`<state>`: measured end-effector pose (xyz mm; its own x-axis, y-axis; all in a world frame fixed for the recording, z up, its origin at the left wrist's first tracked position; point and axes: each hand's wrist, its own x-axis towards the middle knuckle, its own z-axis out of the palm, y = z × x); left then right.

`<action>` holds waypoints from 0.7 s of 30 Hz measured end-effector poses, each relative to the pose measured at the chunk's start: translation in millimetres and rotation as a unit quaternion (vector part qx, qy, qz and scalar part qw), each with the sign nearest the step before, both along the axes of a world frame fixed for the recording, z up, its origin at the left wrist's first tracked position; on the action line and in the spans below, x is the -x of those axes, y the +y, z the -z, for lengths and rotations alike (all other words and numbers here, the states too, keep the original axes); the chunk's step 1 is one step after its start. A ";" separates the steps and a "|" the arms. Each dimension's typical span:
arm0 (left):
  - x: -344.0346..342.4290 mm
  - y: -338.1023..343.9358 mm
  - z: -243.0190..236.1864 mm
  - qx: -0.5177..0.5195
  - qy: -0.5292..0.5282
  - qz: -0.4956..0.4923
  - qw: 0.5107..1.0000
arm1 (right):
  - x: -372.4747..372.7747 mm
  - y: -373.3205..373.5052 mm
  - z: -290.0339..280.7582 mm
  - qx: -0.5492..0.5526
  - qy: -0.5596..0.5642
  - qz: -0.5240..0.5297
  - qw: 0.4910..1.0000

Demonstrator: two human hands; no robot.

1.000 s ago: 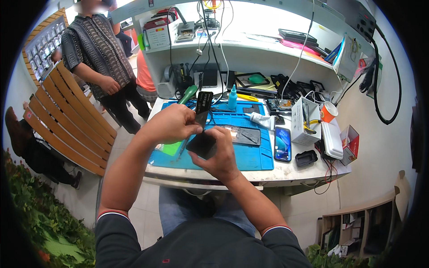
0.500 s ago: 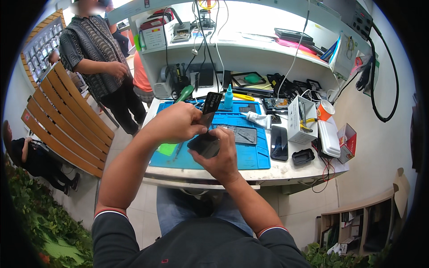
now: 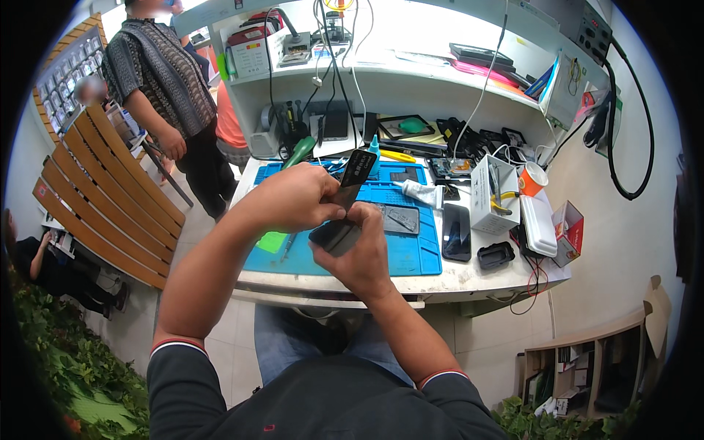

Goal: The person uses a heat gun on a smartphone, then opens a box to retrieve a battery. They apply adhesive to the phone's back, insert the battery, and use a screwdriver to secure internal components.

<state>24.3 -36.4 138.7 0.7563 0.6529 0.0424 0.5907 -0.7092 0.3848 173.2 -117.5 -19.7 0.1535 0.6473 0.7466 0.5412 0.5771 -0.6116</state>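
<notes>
My left hand is closed, pinching a thin black strip with pale printing; the strip slants up and to the right. Below it, my right hand grips a dark, glossy, phone-sized panel by its edges. My two thumbs nearly meet where strip and panel come together, and I cannot tell whether these are joined. Both hands are above a blue repair mat. On the mat lie an opened phone and a bright green piece.
To the right are a black phone, a white tube, a small black tray and a white box of tools. A blue bottle stands behind my hands. Beyond the slatted wooden bench stands a person.
The black strip leans further right, and my right fingers have closed in nearer its lower end. The standing person at the left has lowered a forearm.
</notes>
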 end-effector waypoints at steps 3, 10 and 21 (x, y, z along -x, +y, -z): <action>1.2 -1.0 7.2 0.008 -0.034 0.006 0.999 | 1.5 -1.0 2.6 0.065 0.044 -0.033 0.996; 8.7 -13.9 12.2 0.010 -0.114 -0.075 0.991 | 0.2 -4.0 4.6 0.070 0.053 -0.047 0.995; 57.3 37.1 115.9 0.031 0.222 -0.099 0.969 | -0.8 -2.0 7.5 0.040 0.044 -0.088 0.994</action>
